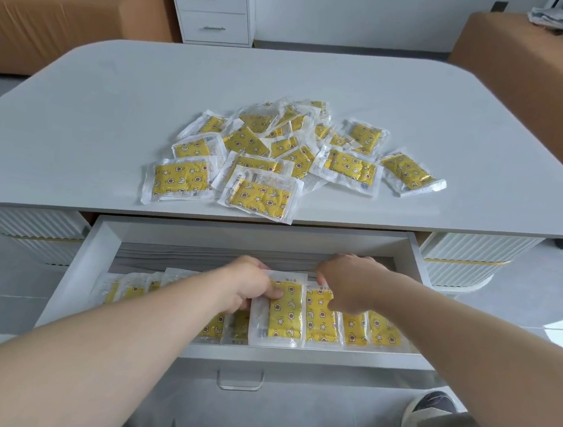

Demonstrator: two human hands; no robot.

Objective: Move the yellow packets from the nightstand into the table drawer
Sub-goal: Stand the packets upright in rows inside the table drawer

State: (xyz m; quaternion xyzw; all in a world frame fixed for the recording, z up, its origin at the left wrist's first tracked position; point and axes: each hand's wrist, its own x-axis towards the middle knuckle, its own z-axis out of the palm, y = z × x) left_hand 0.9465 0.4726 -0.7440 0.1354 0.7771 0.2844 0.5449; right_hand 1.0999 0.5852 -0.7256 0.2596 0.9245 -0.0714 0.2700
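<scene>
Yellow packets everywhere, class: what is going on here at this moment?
A person is filing yellow packets into the open table drawer. The left hand grips one packet standing upright at the front of the row, while the right hand rests on the packets beside it. A loose pile of packets lies on the tabletop, not yet put away.

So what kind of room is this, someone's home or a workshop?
Most likely a living space in a home, though I can't be sure. A low grey table with an open drawer sits between brown upholstered seating, and a small white two-drawer cabinet stands against the wall.
</scene>
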